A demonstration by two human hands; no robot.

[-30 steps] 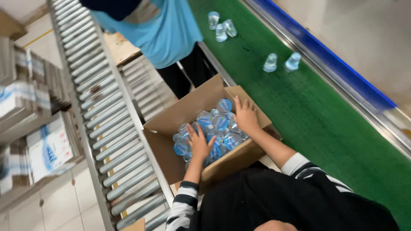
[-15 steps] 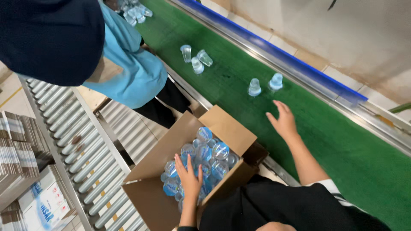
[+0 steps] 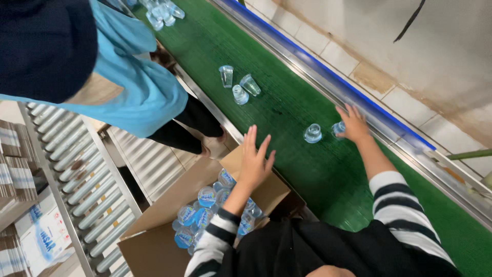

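Note:
My right hand (image 3: 352, 123) reaches across the green conveyor belt (image 3: 287, 107), fingers spread, and touches a clear plastic water cup (image 3: 337, 128) near the belt's far rail. A second cup (image 3: 312, 133) stands just left of it. My left hand (image 3: 256, 159) hovers open and empty above the belt's near edge, over the back corner of an open cardboard box (image 3: 154, 241). Inside the box lie several sealed cups with blue lids (image 3: 205, 197). Both my sleeves are black-and-white striped.
Three more cups (image 3: 238, 84) lie farther up the belt, and a cluster (image 3: 161, 13) sits at its far end. A co-worker in a light blue shirt (image 3: 138, 87) stands at left. A roller conveyor (image 3: 87, 174) and stacked cartons (image 3: 15, 169) are on the left.
Both hands have left the box. My right hand went out across the belt to the far cup. My left hand rose from the cups in the box toward the belt edge.

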